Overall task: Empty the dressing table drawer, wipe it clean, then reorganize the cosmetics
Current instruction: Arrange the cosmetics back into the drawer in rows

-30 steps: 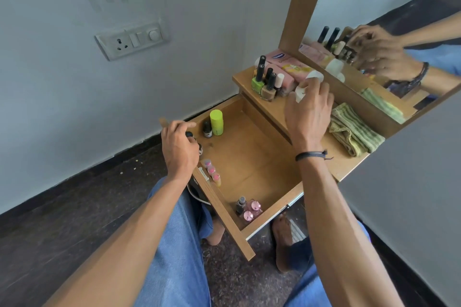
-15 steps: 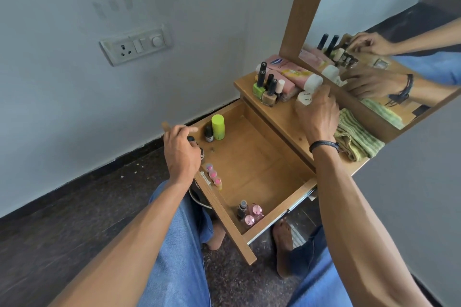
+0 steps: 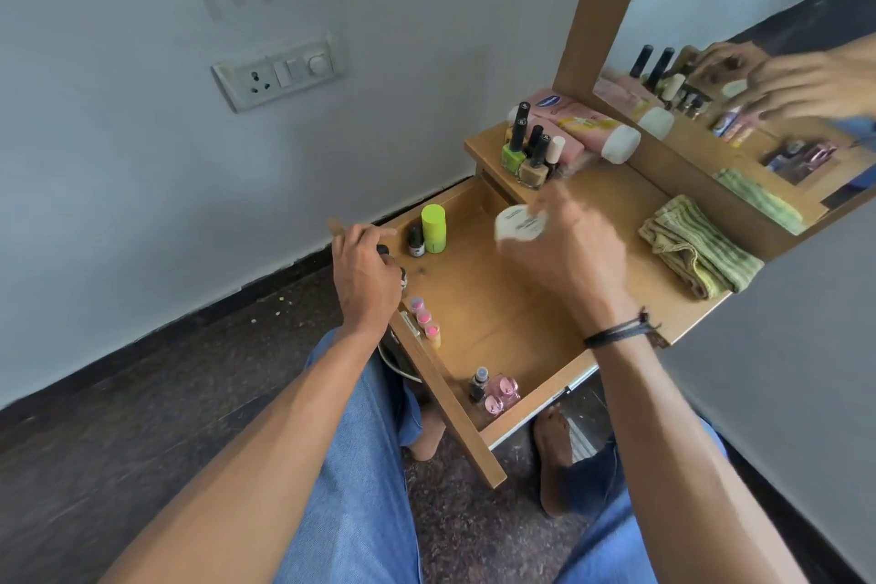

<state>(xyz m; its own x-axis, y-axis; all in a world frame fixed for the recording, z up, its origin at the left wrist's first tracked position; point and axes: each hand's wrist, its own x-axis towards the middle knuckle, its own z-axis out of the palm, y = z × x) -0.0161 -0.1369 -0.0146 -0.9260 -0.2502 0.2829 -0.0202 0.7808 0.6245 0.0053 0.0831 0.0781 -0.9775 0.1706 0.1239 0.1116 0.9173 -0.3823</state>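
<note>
The wooden drawer [image 3: 493,299] stands pulled out below the dressing table top [image 3: 630,199]. My right hand [image 3: 569,251] holds a small white round jar [image 3: 519,225] over the drawer's far end. My left hand [image 3: 365,270] grips the drawer's front left corner, with a small dark item partly hidden under its fingers. Inside the drawer are a lime green tube [image 3: 434,229], a small dark bottle [image 3: 416,242], three pink-capped vials [image 3: 425,322] and pink nail polish bottles [image 3: 497,391]. More nail polish bottles [image 3: 528,152] and pink tubes [image 3: 588,128] sit on the top.
A folded green striped cloth [image 3: 697,247] lies on the table top at the right. A mirror [image 3: 758,62] in a wooden frame rises behind it. A switch plate [image 3: 279,71] is on the wall at left. My knees and bare feet are under the drawer.
My right hand lifted the white jar off the table top and moved it left and down over the drawer. My left hand stayed on the drawer's corner.
</note>
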